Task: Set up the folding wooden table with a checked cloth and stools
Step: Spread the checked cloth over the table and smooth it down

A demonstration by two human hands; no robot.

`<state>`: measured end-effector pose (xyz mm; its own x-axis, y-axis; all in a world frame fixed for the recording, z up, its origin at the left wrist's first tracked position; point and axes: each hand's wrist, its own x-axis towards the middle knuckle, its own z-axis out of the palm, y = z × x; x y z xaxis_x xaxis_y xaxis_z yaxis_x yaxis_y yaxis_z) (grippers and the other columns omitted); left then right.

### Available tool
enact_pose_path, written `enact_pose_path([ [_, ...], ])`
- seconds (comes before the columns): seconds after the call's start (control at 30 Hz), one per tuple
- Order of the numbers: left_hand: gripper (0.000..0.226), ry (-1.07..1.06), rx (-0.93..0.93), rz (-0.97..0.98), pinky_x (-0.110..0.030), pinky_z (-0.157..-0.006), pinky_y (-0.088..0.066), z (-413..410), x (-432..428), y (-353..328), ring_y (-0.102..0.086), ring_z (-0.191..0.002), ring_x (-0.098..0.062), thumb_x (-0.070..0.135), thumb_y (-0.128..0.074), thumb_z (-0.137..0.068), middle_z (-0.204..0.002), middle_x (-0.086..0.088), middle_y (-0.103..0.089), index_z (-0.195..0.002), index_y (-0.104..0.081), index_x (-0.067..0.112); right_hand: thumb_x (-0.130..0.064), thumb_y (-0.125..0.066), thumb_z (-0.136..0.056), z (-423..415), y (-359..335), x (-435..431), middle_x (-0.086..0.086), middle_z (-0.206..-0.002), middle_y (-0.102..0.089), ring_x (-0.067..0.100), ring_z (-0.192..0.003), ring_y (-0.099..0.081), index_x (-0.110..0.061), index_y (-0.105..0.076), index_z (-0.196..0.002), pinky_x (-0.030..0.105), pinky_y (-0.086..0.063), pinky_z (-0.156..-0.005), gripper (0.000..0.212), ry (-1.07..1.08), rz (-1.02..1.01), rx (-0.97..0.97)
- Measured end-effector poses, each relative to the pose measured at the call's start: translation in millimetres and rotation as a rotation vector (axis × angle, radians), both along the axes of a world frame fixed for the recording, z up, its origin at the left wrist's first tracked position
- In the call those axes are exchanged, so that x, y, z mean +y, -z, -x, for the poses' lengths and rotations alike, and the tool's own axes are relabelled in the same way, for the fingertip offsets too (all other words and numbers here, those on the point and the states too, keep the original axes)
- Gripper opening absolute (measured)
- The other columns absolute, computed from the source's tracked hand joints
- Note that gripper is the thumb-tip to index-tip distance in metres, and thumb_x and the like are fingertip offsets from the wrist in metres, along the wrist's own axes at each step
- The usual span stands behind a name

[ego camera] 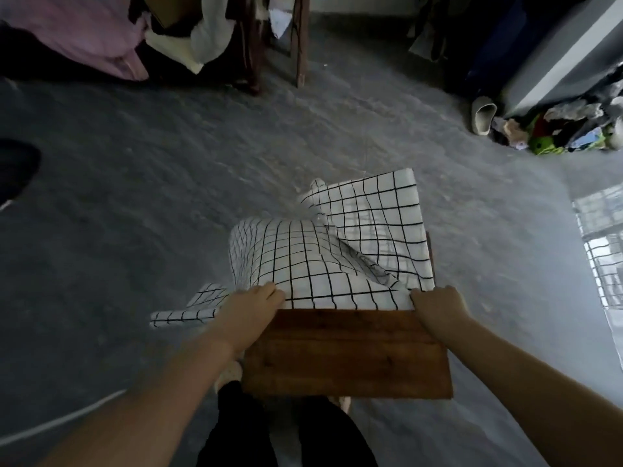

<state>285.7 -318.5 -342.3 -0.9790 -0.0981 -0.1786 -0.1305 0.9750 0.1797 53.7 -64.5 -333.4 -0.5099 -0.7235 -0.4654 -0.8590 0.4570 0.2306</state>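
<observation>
A small brown wooden table point(347, 355) stands right in front of me, its near half bare. A white cloth with a black check point(337, 251) billows over its far half, puffed up in the middle and creased. One end of the cloth trails off to the left below the table's edge. My left hand point(251, 308) grips the cloth's near edge at the left side of the table. My right hand point(438, 306) grips the same edge at the right side. No stools can be made out.
Grey concrete floor point(168, 197) lies all around. Wooden furniture legs point(300, 42) and heaped pink and white fabric point(87, 35) fill the far left. Shoes and colourful clutter point(556, 133) lie far right beside a grey cabinet. My dark-trousered legs point(256, 433) show below the table.
</observation>
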Motion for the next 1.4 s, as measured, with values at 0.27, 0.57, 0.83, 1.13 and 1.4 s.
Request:
enact_pose_path([
  [0.27,0.037,-0.046,0.100,0.001,-0.029,-0.070,-0.052,-49.2,43.8,54.7,-0.059,-0.084,-0.018,0.006,-0.080,-0.063,-0.094,0.000,-0.062,-0.094,-0.063,0.017,-0.010,-0.044,-0.092,-50.8,48.8,41.0,0.004,-0.110,-0.065,0.024,-0.099,-0.062,-0.008,-0.026,-0.142,0.030,-0.041,-0.079,0.054,-0.021,-0.139,-0.007],
  [0.57,0.045,-0.041,0.085,-0.135,-0.034,-0.082,-0.055,-104.8,60.9,108.8,-0.061,-0.098,-0.022,0.002,-0.078,-0.066,-0.108,-0.005,-0.064,-0.108,-0.062,0.010,-0.018,-0.044,-0.092,-113.0,93.6,58.0,0.002,-0.112,-0.065,0.020,-0.099,-0.063,-0.012,-0.027,-0.140,0.028,-0.042,-0.075,0.051,0.091,-0.154,0.000],
  [0.83,0.055,-0.062,0.029,-0.182,-0.029,-0.068,-0.055,-144.7,91.0,175.6,-0.065,-0.088,-0.021,0.004,-0.088,-0.051,-0.100,-0.004,-0.066,-0.100,-0.066,0.009,-0.020,-0.044,-0.092,-153.7,153.7,86.0,0.000,-0.110,-0.066,0.019,-0.096,-0.064,-0.014,-0.035,-0.136,0.027,-0.044,-0.073,0.045,0.148,-0.158,-0.046],
  [1.13,0.061,-0.178,-0.073,-0.203,-0.035,-0.090,-0.048,-160.1,111.9,240.6,-0.058,-0.111,-0.026,-0.004,-0.075,-0.063,-0.121,-0.007,-0.062,-0.121,-0.060,0.007,-0.035,-0.043,-0.092,-168.1,229.3,96.8,0.000,-0.115,-0.063,0.021,-0.101,-0.061,-0.015,-0.044,-0.123,0.031,-0.043,-0.078,0.036,0.210,-0.193,-0.132],
  [1.4,0.051,-0.178,-0.146,-0.246,-0.040,-0.084,-0.053,-160.1,110.2,275.0,-0.057,-0.108,-0.026,-0.003,-0.072,-0.067,-0.118,-0.008,-0.060,-0.116,-0.060,0.007,-0.050,-0.041,-0.093,-177.4,241.9,91.2,0.007,-0.124,-0.055,0.024,-0.115,-0.050,-0.013,-0.042,-0.127,0.034,-0.043,-0.089,0.050,0.244,-0.262,-0.193],
])
